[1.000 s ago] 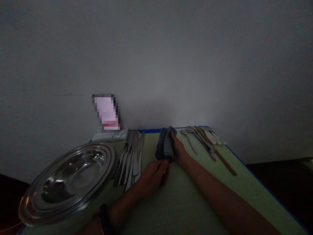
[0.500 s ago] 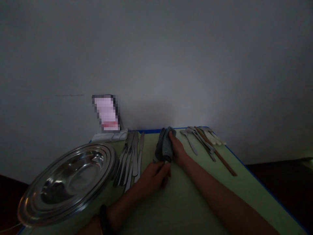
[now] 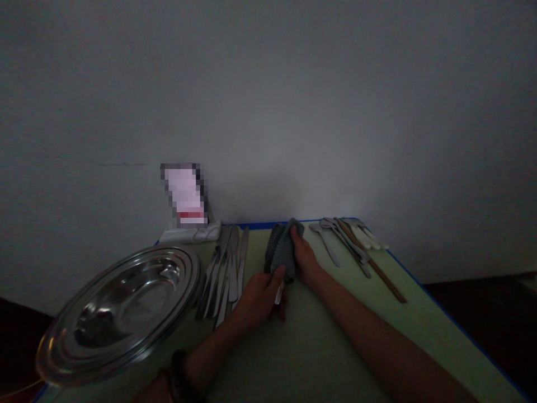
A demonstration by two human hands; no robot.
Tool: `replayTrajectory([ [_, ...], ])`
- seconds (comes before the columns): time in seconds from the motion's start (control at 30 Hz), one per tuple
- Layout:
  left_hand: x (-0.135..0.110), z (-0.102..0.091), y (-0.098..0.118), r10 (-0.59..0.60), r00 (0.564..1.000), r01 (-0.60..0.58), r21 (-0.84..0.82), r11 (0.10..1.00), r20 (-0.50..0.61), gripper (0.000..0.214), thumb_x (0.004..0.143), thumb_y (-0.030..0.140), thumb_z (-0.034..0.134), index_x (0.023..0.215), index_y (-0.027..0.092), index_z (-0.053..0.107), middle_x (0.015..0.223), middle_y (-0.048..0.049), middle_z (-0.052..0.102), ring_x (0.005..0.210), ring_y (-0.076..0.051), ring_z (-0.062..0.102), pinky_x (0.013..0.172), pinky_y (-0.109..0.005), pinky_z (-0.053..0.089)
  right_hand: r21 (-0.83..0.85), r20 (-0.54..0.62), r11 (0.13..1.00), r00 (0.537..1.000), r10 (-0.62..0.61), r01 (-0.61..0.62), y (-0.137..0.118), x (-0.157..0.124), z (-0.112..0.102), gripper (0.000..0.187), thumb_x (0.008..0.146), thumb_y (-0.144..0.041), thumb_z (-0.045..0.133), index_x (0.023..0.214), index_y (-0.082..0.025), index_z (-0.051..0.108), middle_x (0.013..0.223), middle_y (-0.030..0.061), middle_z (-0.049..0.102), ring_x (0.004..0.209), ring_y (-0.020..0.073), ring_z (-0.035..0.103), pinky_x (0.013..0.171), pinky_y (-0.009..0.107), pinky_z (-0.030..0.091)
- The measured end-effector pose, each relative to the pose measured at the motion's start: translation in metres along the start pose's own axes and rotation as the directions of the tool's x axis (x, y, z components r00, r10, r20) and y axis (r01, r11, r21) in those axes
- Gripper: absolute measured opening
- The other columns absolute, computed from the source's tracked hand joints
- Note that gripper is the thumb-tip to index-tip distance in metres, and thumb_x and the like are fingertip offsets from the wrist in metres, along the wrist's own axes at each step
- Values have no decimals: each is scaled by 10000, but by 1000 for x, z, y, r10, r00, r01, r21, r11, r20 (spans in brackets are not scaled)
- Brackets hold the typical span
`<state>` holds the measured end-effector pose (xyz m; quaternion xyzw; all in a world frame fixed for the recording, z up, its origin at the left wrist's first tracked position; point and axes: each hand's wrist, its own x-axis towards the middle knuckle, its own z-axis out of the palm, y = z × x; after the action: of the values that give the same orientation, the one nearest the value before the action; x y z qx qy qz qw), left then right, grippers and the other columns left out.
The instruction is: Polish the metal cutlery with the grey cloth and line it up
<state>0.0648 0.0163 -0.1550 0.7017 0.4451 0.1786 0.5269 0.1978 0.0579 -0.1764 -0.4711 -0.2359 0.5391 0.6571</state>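
My right hand (image 3: 304,258) is closed around a grey-blue knitted cloth (image 3: 280,252) held over the green table (image 3: 327,347). My left hand (image 3: 262,295) sits just below the cloth, fingers pinched on a thin metal utensil handle (image 3: 278,293) whose upper end disappears into the cloth. Which kind of utensil it is stays hidden. A dark band circles my left wrist.
A row of table knives (image 3: 226,268) lies left of my hands. A large steel platter (image 3: 119,310) overhangs the table's left side. Spoons and wooden chopsticks (image 3: 356,246) lie at the right. A blurred card on a white stand (image 3: 188,229) leans against the wall.
My left hand has slid up toward the cloth and a bit of the metal handle now shows between its fingers. The cloth has shifted slightly in my right hand.
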Motion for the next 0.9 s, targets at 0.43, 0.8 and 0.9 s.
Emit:
replayTrajectory([
  [0.43, -2, 1, -2, 80, 997, -78, 94, 992, -9, 500, 841, 542, 338, 499, 192, 444, 398, 46, 431, 425, -120, 449, 513, -229, 361, 123, 62, 992, 998, 18, -26, -1, -3, 2, 303, 676, -454, 658, 786, -177, 604, 700, 34, 679, 738, 179, 645, 656, 279, 513],
  [0.8, -6, -2, -5, 77, 994, -82, 65, 995, 71, 521, 839, 540, 338, 455, 199, 426, 368, 46, 414, 384, -113, 427, 453, -228, 336, 107, 85, 994, 996, -29, 20, 1, -2, 1, 356, 637, -478, 683, 794, -166, 617, 707, 32, 679, 741, 176, 640, 661, 275, 500],
  [0.9, -7, -2, -7, 67, 995, -70, 30, 997, 80, 554, 841, 570, 303, 453, 197, 433, 369, 36, 434, 390, -119, 450, 448, -227, 341, 76, 100, 997, 994, -35, 28, 2, -3, 0, 320, 588, -407, 738, 741, -148, 625, 648, 19, 668, 693, 172, 636, 647, 275, 493],
])
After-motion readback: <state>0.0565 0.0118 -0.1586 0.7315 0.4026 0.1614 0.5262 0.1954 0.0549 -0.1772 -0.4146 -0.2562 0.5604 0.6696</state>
